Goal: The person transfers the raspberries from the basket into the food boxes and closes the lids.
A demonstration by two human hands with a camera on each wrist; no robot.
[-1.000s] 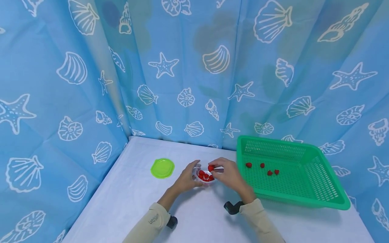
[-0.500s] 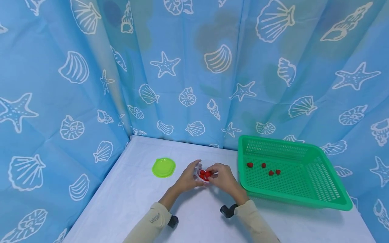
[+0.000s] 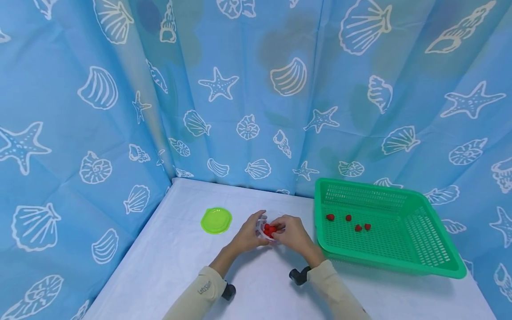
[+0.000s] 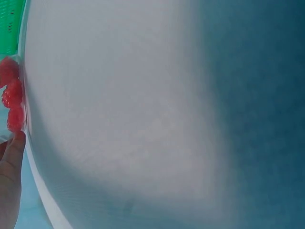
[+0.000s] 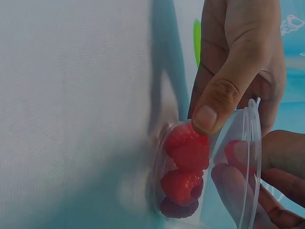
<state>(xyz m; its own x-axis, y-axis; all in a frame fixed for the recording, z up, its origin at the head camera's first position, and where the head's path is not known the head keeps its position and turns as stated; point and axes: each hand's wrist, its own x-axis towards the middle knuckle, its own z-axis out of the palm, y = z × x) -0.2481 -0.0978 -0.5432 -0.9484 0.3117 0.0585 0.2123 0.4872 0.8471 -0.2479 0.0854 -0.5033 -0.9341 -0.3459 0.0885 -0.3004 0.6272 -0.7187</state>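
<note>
My left hand (image 3: 247, 234) grips a small clear plastic cup (image 5: 255, 143) from its left side, thumb near the front. Several red raspberries (image 5: 183, 186) lie at the bottom of the cup, and they show through its wall in the left wrist view, close above the left thumb. My right hand (image 3: 295, 235) reaches over the rim with its fingers inside the cup. Between those fingertips it pinches one more raspberry (image 5: 237, 153), seen through the clear wall. In the head view the right fingers partly hide the raspberries.
A light green round lid (image 3: 216, 221) with a small tab lies on the white table (image 3: 160, 266) left of the cup. To the right stands a green perforated basket (image 3: 394, 266) with several raspberries (image 3: 358, 228) in it. A blue shell-patterned curtain (image 3: 248, 89) borders the table behind and at left.
My right hand has moved left and down, bringing its raspberry from above the rim into the cup. The left hand keeps its hold on the cup.
</note>
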